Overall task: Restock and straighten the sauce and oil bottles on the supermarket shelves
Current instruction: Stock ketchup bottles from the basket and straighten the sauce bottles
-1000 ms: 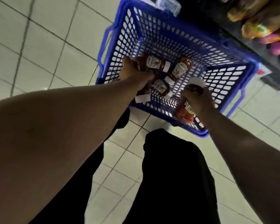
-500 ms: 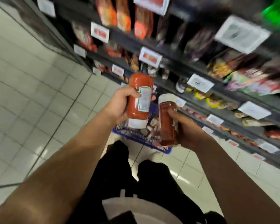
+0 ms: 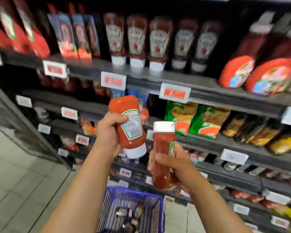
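Fingers of your left hand (image 3: 107,132) wrap a ketchup bottle (image 3: 129,123) cap-down; your right hand (image 3: 173,167) grips a second bottle (image 3: 163,155) cap-up. Both have risen out of the blue basket (image 3: 131,195) since a second ago, so shelving comes next. Dark shelves (image 3: 208,91) ahead hold matching ketchup, above a tiled floor (image 3: 20,174).

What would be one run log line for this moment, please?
left hand: grips ketchup bottle, cap down | right hand: grips second ketchup bottle, cap up | blue basket: below | shelf row: not reached
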`<state>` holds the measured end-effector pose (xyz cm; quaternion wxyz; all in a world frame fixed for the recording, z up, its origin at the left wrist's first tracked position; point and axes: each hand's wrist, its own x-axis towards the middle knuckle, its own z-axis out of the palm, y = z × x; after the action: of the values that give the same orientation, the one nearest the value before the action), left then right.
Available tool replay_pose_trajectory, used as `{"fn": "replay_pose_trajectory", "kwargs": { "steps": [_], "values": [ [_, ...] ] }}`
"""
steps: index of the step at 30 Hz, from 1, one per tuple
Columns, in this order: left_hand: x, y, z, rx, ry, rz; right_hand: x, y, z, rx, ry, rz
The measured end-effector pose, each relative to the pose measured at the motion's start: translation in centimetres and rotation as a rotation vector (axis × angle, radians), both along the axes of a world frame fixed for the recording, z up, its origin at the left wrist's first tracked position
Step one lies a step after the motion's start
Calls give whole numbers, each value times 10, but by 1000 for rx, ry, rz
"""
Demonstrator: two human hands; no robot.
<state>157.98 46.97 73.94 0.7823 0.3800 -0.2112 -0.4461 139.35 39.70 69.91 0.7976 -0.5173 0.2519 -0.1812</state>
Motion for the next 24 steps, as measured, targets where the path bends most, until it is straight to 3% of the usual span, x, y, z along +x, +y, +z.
{"fn": "replay_pose_trajectory", "kwargs": {
  "steps": [3,7,14,24],
  "values": [
    [8,-8,38,-166,-100,-42,-2,-11,34,-117,-110,-17],
    [32,-29,77,-228,-231,-43,13,-29,73,-304,-186,-113],
    [75,-66,108,-150,-457,-35,44,-60,119,-530,-141,-440],
    [111,-107,117,-179,-533,-193,74,-91,137,-717,-45,-735]
  ]
}}
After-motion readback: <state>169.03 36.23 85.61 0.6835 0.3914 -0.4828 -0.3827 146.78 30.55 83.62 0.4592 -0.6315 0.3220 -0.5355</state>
